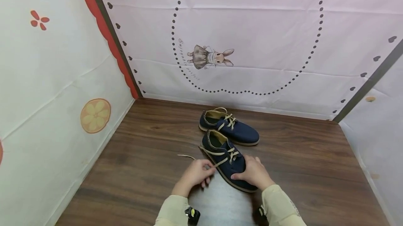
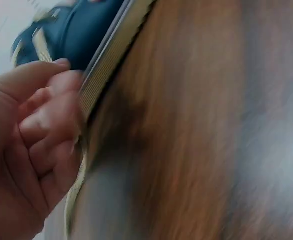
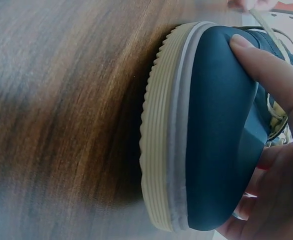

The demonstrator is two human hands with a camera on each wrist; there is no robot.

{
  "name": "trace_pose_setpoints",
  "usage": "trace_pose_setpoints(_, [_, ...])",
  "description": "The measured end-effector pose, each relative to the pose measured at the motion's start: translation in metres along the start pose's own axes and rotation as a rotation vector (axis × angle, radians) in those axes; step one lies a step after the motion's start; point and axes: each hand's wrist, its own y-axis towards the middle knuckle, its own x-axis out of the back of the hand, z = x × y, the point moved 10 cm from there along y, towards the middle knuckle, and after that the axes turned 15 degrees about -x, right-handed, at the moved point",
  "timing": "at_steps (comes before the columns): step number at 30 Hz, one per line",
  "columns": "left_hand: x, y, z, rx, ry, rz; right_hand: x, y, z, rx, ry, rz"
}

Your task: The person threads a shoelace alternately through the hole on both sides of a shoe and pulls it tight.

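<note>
A navy shoe [image 1: 224, 170] with a beige sole and beige laces sits on the wooden surface, its toe towards the person. My right hand [image 1: 254, 172] grips it across the toe, thumb on one side and fingers round the other; the right wrist view shows the thumb pressed on the upper. Beside the shoe's near left edge, my left hand [image 1: 198, 173] pinches a beige shoelace [image 1: 221, 162] that runs taut from the eyelets. In the left wrist view the fingers [image 2: 51, 115] are curled and the lace's loose end hangs below them.
A matching navy shoe [image 1: 240, 132] lies just behind, its laces loosely crossed. The dark brown wooden surface [image 1: 151, 138] is bounded by a printed cloth wall [image 1: 252, 44] at the back and by white walls left and right.
</note>
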Motion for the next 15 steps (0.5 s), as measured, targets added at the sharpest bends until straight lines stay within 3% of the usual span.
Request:
trace_pose_setpoints(2, [0.016,-0.005,0.012,0.058,-0.147,-0.131,0.0,0.0,0.001,0.005,0.006,0.0])
trace_pose_setpoints(4, [0.039,-0.01,0.02,0.076,-0.25,-0.303,0.001,0.0,0.0,0.003,0.008,-0.005])
trace_pose_setpoints(8, [0.082,-0.023,0.031,0.041,-0.462,-0.678,0.002,0.0,-0.002,-0.009,-0.003,-0.006])
trace_pose_setpoints(11, [0.106,-0.036,0.038,0.002,-0.718,-0.941,0.0,0.0,-0.001,-0.006,-0.009,0.0])
trace_pose_setpoints(13, [0.117,-0.044,0.041,-0.02,-0.888,-1.066,0.0,0.0,0.0,-0.006,-0.008,0.003])
trace_pose_setpoints(15, [0.126,-0.048,0.038,-0.052,-1.01,-1.125,0.0,-0.001,0.001,-0.007,-0.007,0.002])
